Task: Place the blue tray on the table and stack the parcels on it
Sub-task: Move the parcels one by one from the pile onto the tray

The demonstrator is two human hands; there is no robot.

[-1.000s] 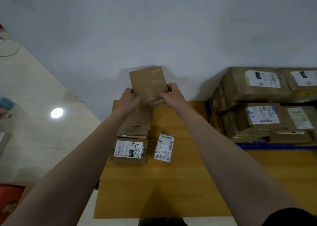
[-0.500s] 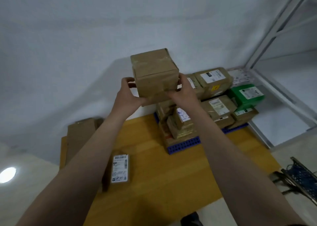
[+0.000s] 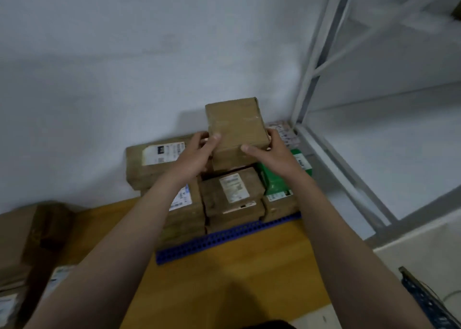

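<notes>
Since the blue perforated plastic tray [image 3: 224, 236] is already lying flat on the yellow wooden worktop [image 3: 237, 278] close to the wall, the first half of the task is reading as done. Stacking is well under way: brown cardboard parcels, most carrying white printed labels, are sitting on the tray in at least two layers. A glossy green box [image 3: 277, 181] is sitting at the pile's right side and a broad brown parcel with a white label [image 3: 154, 164] at its left rear.

Both hands are holding a plain, squarish brown cardboard parcel [image 3: 237, 126] at the top of the pile. The left hand [image 3: 197, 154] is gripping its left edge, thumb curled onto the box; the right hand [image 3: 272, 154] is clasping the right edge likewise. Whether the parcel is touching the one below cannot be told. Its surface is looking matt and slightly creased, with tape across it.

More brown parcels [image 3: 25, 241] are waiting at the worktop's left end, so several placements are probably left.
</notes>
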